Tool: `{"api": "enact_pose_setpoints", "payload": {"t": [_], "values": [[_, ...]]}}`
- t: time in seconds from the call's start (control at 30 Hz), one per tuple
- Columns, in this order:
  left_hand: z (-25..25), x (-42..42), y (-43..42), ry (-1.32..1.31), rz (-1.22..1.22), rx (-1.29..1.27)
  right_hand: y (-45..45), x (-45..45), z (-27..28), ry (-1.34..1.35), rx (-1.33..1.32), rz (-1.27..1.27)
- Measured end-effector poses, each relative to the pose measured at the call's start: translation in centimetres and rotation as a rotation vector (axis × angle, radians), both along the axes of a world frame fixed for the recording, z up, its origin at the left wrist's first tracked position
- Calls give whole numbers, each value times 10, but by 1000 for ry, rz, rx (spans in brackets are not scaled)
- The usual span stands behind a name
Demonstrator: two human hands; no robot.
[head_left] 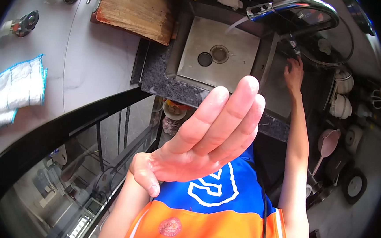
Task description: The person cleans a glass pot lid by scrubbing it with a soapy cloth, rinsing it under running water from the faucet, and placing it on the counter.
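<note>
Closest to the lens, the left hand is raised over the blue and orange jersey, its palm turned up toward the camera. Its four fingers lie near one another, slightly bent and slanting toward the upper right, while the thumb drops away at the lower left; it grips nothing. Farther off, the right arm reaches almost straight forward, putting the right hand over the sink's right side. Those fingers are bent at the lower end of the chrome faucet; whether they clasp it or merely touch it, I cannot tell. The faucet arches above the sink, a stream of water leaving its spout over the left basin.
</note>
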State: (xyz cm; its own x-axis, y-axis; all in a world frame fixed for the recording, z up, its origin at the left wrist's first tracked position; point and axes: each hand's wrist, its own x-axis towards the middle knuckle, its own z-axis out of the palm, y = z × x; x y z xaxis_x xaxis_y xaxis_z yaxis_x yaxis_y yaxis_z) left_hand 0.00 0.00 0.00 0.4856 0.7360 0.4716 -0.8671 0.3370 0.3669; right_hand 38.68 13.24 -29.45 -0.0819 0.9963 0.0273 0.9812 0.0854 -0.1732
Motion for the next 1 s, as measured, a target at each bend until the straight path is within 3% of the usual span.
{"api": "enact_pose_setpoints", "payload": {"t": [0.07,0.1,0.17,0.23,0.3,0.4,0.43,0.47,0.5,0.63,0.67,0.7,0.73,0.83,0.9,0.97,1.0], "values": [[-3,-14,7,-3,-10,-17,-9,24,20,-62,334,49],[1,-31,14,28,-17,-23,2,-46,-11,27,336,26],[-6,-34,23,29,-13,-24,16,-82,8,771,36,-208],[-16,-28,32,32,37,-82,28,-130,38,1472,-441,-332],[-35,-11,41,120,228,-217,38,-167,49,1859,-723,-235],[-110,-2,77,519,502,-271,65,-215,52,2182,-894,-87],[-140,-5,93,651,511,-468,76,-226,46,2303,-966,-15],[-165,-5,108,816,465,-662,78,-235,62,2272,-884,-212],[-189,-4,125,827,442,-775,82,-235,58,2279,-881,-214],[-261,16,195,663,323,-884,96,-226,40,2312,-750,-431],[-272,20,205,663,316,-887,95,-214,35,2135,-823,-353],[-277,22,217,691,178,-681,95,-206,28,1960,-890,-273],[-276,23,226,711,42,-475,93,-201,22,1965,-892,-279],[-263,42,238,936,45,-379,85,-189,13,1713,-664,-489],[-271,41,245,957,41,-331,84,-186,14,1679,-649,-477],[-268,37,241,1199,247,-118,80,-186,19,1642,-623,-481],[-261,30,248,1374,166,23,80,-187,23,1699,-647,-464]]}}
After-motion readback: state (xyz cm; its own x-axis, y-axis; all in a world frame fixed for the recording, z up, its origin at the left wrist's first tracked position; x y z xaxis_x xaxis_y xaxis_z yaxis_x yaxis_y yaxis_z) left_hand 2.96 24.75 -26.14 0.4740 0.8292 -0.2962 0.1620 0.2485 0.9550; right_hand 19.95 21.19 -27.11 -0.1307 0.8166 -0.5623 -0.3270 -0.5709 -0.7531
